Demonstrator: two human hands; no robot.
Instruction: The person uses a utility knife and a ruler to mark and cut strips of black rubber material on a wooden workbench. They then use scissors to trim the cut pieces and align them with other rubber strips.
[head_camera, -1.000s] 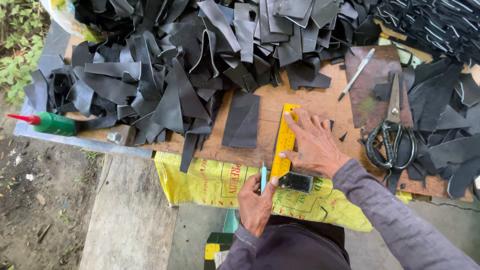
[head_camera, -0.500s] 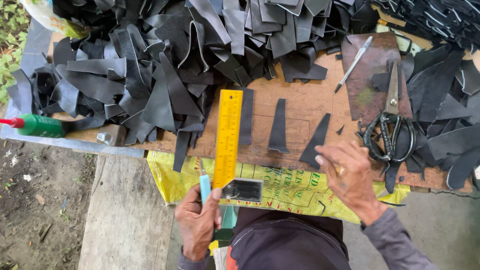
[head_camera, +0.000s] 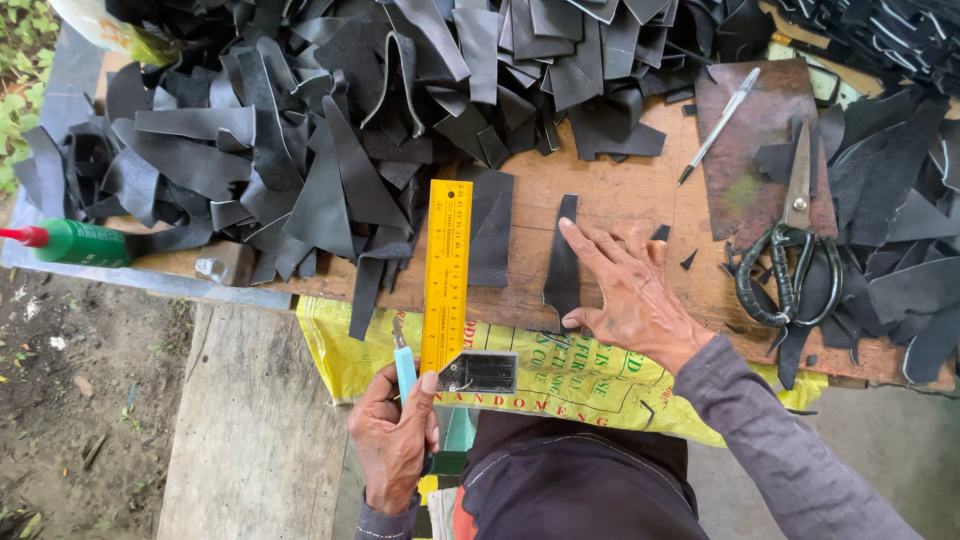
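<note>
The left hand is closed around a small knife with a light blue handle, and the same hand holds also the dark metal head of a yellow square ruler. The thumb lies at the lower end of the ruler, near the head. The ruler stands almost straight up on the wooden board, with its top end near a flat black rubber piece just to its right. The right hand is spread flat with the fingers open, and it presses on the board. Its index finger and thumb touch a narrow black strip, which lies upright between the ruler and the hand. Behind all this there is a big heap of black rubber pieces. To the right of the hand lie large black scissors on a brown plate, and a pen lies above them. A green bottle with a red tip lies at the far left edge. A yellow printed sack hangs over the front of the board.
</note>
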